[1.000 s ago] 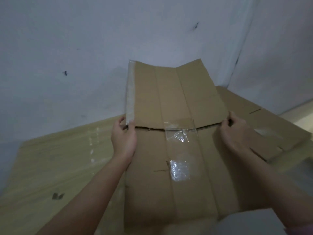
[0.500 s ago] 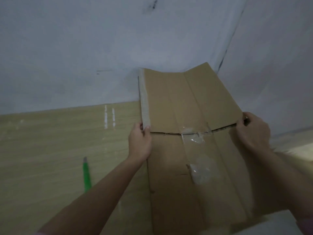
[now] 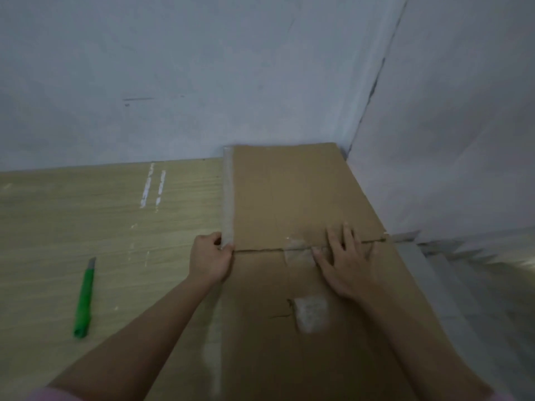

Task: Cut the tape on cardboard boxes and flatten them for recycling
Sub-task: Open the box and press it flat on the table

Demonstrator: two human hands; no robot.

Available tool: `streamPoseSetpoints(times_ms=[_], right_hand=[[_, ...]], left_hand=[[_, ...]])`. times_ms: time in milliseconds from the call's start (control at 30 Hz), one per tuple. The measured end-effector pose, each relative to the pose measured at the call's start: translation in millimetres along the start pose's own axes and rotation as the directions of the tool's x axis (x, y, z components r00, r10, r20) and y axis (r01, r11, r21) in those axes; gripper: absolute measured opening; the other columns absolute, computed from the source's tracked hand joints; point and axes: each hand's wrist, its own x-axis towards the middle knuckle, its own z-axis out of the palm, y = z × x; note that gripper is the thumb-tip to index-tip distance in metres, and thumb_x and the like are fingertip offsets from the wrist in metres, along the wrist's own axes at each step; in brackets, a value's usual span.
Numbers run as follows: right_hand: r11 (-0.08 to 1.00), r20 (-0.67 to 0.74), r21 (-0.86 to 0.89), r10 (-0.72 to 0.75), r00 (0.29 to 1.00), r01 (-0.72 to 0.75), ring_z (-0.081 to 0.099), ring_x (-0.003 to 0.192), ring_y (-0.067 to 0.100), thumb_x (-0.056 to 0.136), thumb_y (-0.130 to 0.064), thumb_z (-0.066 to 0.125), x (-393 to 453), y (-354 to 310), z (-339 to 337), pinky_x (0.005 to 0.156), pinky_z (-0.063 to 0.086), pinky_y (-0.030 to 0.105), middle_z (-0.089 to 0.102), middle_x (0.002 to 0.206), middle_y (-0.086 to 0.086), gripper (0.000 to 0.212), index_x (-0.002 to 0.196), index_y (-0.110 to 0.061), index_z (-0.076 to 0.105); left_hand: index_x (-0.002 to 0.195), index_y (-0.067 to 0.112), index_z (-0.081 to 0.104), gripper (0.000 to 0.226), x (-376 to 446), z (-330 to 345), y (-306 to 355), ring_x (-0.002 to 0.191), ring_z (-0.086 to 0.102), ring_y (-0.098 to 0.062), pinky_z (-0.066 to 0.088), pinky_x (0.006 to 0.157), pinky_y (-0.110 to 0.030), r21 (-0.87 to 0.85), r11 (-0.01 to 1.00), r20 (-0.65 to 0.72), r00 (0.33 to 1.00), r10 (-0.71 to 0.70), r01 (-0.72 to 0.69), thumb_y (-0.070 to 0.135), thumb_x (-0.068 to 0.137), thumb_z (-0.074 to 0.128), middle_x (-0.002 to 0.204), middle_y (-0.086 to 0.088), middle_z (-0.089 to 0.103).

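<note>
A flattened brown cardboard box point(image 3: 292, 198) lies on the wooden floor, its far flap reaching the wall corner. Clear tape runs down the flap's left edge, and tape scraps point(image 3: 311, 314) cling near the fold line and lower on the panel. My left hand point(image 3: 210, 260) pinches the box's left edge at the fold. With fingers spread, my right hand point(image 3: 343, 263) presses flat on the cardboard across the fold line. A green utility knife point(image 3: 84, 299) lies on the floor to the left, apart from both hands.
Pale wooden floor point(image 3: 86, 221) with white scuff marks extends left of the box. Grey walls meet in a corner behind the flap. Grey flooring or a step edge point(image 3: 451, 285) shows to the right, blurred.
The far flap, tilted up before, now lies flat. My right hand left the box's right edge and presses on the fold. The view swung left and the green knife came into sight.
</note>
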Motion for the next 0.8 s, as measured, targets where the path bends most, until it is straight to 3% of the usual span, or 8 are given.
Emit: streamPoseSetpoints(times_ms=[133,267,433,567,800], right_hand=[[0.999,0.015,-0.013,0.035,0.999,-0.034,-0.012,0.145,0.022,0.095,-0.058,0.017,13,7,4,0.112,-0.007,0.06,-0.012,0.159,0.004,0.065,0.152,-0.029,0.003],[0.999,0.094,-0.04,0.018,0.995,-0.014,-0.012,0.145,0.024,0.096,-0.058,0.017,28,20,-6,0.112,-0.006,0.06,-0.014,0.158,0.001,0.065,0.151,-0.029,-0.002],[0.989,0.146,-0.148,0.021,0.989,0.001,0.001,0.145,0.03,0.097,-0.054,0.021,29,15,-25,0.115,0.004,0.054,-0.004,0.159,0.006,0.066,0.151,-0.021,0.004],[0.986,0.077,-0.164,0.018,0.997,-0.006,0.009,0.144,0.03,0.098,-0.038,0.028,28,-25,-47,0.116,0.006,0.05,0.005,0.158,0.015,0.066,0.149,-0.002,0.005],[0.954,-0.017,-0.128,-0.275,0.961,0.271,0.017,0.143,0.026,0.101,-0.031,0.028,24,-156,-73,0.115,0.012,0.04,0.016,0.156,0.017,0.057,0.147,0.0,0.018]], left_hand=[[0.093,-0.005,0.067,0.024,7,11,6,0.097,0.056,-0.03,0.037,0.078,-0.029,0.093,0.995,0.01,1.0,0.026,-0.027,0.018,0.089,0.061,0.103,-0.021,0.058],[0.103,-0.001,0.065,0.029,13,22,10,0.1,0.054,-0.032,0.04,0.087,-0.031,0.194,0.978,0.053,0.997,0.063,-0.073,0.025,0.089,0.061,0.11,-0.019,0.051],[0.114,0.004,0.055,0.036,15,9,16,0.105,0.053,-0.033,0.044,0.09,-0.039,0.268,0.954,0.151,0.984,0.099,-0.137,0.03,0.09,0.059,0.113,-0.018,0.051],[0.131,0.004,0.045,0.047,19,-25,18,0.122,0.046,-0.032,0.039,0.099,-0.042,0.366,0.88,0.245,0.944,0.221,-0.302,0.032,0.094,0.052,0.129,-0.017,0.05],[0.144,0.014,0.034,0.056,23,-135,4,0.135,0.034,-0.021,0.031,0.106,-0.032,0.514,0.697,0.286,0.866,0.41,-0.5,0.042,0.096,0.045,0.147,-0.005,0.037]])
